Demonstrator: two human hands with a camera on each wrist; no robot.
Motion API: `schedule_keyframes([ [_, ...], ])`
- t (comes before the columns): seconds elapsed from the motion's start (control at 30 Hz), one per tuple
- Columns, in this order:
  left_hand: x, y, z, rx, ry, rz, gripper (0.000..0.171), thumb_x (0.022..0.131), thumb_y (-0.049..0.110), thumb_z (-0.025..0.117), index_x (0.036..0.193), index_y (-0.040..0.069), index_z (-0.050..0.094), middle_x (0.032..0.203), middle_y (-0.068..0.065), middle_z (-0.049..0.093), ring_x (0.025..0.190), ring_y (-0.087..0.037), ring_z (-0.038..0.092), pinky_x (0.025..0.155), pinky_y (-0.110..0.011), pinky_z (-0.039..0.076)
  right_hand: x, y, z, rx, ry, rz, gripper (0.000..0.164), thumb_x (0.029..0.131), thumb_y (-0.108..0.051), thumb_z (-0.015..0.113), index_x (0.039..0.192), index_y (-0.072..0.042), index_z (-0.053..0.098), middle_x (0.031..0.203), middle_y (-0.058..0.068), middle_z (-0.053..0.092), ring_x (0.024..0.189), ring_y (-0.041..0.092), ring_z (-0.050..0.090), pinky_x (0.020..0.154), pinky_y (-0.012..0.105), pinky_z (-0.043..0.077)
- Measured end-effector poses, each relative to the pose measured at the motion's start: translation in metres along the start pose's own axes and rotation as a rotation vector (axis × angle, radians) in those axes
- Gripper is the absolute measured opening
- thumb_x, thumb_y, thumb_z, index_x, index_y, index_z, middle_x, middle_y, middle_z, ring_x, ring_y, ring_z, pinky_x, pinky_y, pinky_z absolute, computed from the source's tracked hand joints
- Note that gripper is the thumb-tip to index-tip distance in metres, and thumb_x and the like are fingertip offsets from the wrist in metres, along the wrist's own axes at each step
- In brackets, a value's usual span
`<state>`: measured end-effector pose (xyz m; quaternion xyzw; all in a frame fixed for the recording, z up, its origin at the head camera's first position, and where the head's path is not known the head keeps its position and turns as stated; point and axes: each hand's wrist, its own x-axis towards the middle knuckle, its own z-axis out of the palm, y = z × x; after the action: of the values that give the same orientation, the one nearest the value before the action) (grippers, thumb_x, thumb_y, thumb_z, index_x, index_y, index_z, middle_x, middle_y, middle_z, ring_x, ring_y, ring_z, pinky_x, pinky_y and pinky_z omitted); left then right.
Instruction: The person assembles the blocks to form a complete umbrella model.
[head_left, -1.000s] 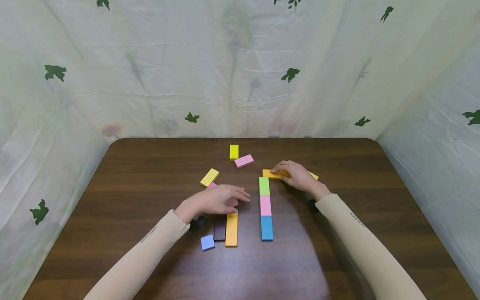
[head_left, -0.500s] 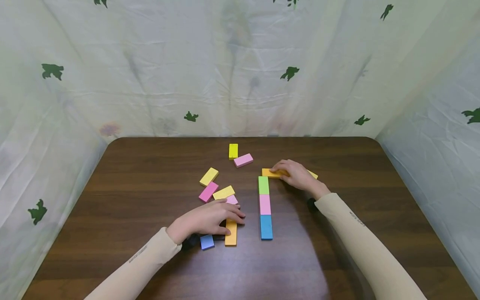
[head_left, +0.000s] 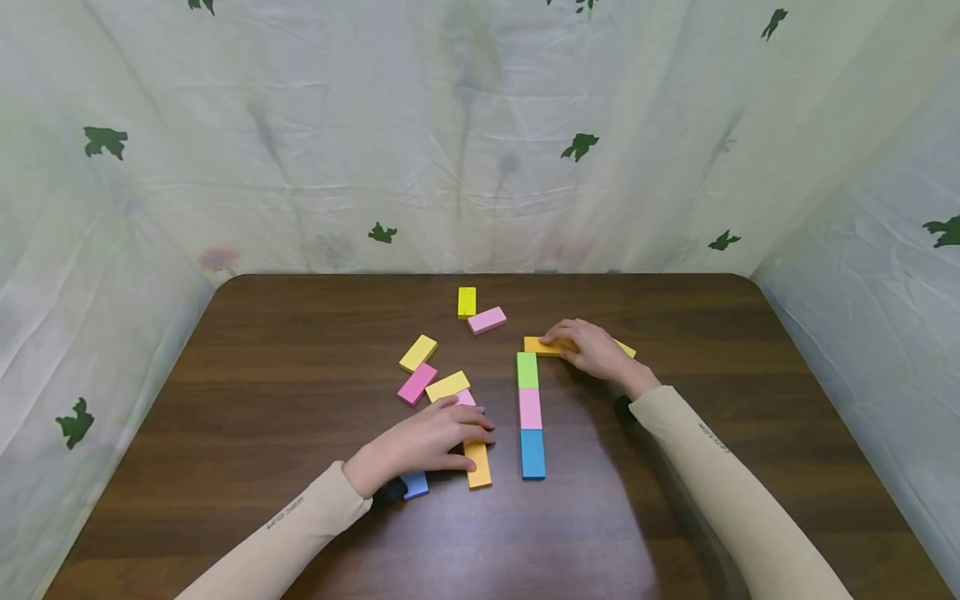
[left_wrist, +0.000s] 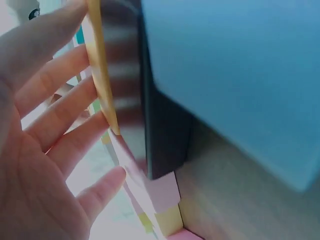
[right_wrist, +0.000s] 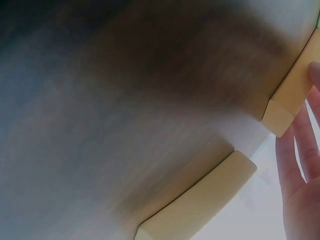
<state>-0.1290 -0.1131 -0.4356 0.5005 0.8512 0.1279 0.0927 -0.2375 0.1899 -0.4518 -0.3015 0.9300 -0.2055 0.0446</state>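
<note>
My left hand rests its fairly straight fingers and thumb on an orange block, slightly tilted on the dark wooden table. The left wrist view shows the fingertips along that block, with a dark block and a blue block close by. Farther back, my right hand pinches another orange block lying crosswise at the far end of a row. That row has a green block, a pink block and a blue block end to end.
A pale yellow block lies just right of the right hand's block. Left of the row are loose yellow and magenta blocks. A bright yellow block and a pink block lie farther back. A patterned curtain hangs behind the table.
My left hand came down and toward me onto the orange block, then slid it right, turning it slightly, away from the dark block. The right hand has stayed in place.
</note>
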Motion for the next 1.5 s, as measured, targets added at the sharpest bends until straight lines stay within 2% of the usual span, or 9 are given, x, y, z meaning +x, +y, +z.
schedule_keyframes([
  [0.2,-0.004,-0.002,-0.001,-0.074,-0.009,0.009,0.039,0.085,0.021,0.074,0.122,0.014,0.067,0.128,-0.002,0.059,0.130,-0.025,0.043,0.106,-0.054,0.027,0.000,0.000,0.001,-0.004,0.002,-0.004,0.029,0.090,0.000,0.061,0.117,-0.008,0.068,0.119,0.007,0.062,0.113,0.027,0.053,0.099,0.046,0.040],
  [0.37,-0.002,0.000,0.001,-0.026,0.002,0.014,0.037,0.083,0.013,0.074,0.120,0.016,0.069,0.125,0.000,0.060,0.127,-0.025,0.045,0.099,-0.054,0.032,-0.001,0.000,0.001,0.001,0.000,0.000,0.029,0.090,0.000,0.062,0.118,-0.008,0.067,0.119,0.007,0.061,0.114,0.027,0.053,0.100,0.047,0.039],
  [0.6,0.003,0.005,0.002,0.000,-0.021,0.012,0.033,0.084,0.014,0.073,0.116,0.022,0.069,0.117,0.005,0.061,0.119,-0.019,0.045,0.094,-0.050,0.035,0.000,-0.001,0.000,0.001,-0.007,0.017,0.029,0.090,0.000,0.061,0.118,-0.008,0.067,0.120,0.007,0.061,0.115,0.028,0.052,0.100,0.047,0.038],
  [0.83,0.003,0.003,0.005,0.048,0.038,0.073,0.028,0.083,0.018,0.076,0.110,0.023,0.070,0.105,0.008,0.060,0.105,-0.010,0.052,0.092,-0.041,0.034,-0.001,-0.001,-0.001,0.000,-0.001,0.006,0.029,0.090,0.000,0.062,0.117,-0.008,0.068,0.119,0.008,0.061,0.114,0.028,0.053,0.099,0.047,0.039],
  [1.0,0.003,0.002,0.005,0.038,0.066,0.087,0.028,0.084,0.023,0.075,0.111,0.022,0.070,0.102,0.008,0.060,0.097,-0.007,0.055,0.090,-0.037,0.035,-0.001,0.000,0.000,-0.005,0.001,0.002,0.028,0.090,-0.001,0.062,0.117,-0.008,0.068,0.119,0.007,0.061,0.114,0.028,0.053,0.099,0.046,0.040],
  [1.23,0.003,0.002,-0.005,0.038,0.110,0.068,0.029,0.085,0.027,0.074,0.113,0.021,0.069,0.100,0.007,0.060,0.095,-0.008,0.056,0.090,-0.037,0.036,-0.001,0.000,0.000,-0.004,0.006,-0.010,0.029,0.090,0.000,0.062,0.117,-0.007,0.067,0.119,0.007,0.061,0.113,0.028,0.053,0.099,0.046,0.040],
  [1.5,0.003,-0.003,-0.014,0.038,0.147,0.033,0.031,0.084,0.024,0.075,0.114,0.018,0.068,0.103,0.006,0.063,0.101,-0.012,0.056,0.090,-0.038,0.037,0.000,0.002,0.000,0.001,0.005,-0.022,0.028,0.090,0.000,0.062,0.116,-0.007,0.068,0.118,0.007,0.062,0.112,0.027,0.054,0.098,0.046,0.040],
])
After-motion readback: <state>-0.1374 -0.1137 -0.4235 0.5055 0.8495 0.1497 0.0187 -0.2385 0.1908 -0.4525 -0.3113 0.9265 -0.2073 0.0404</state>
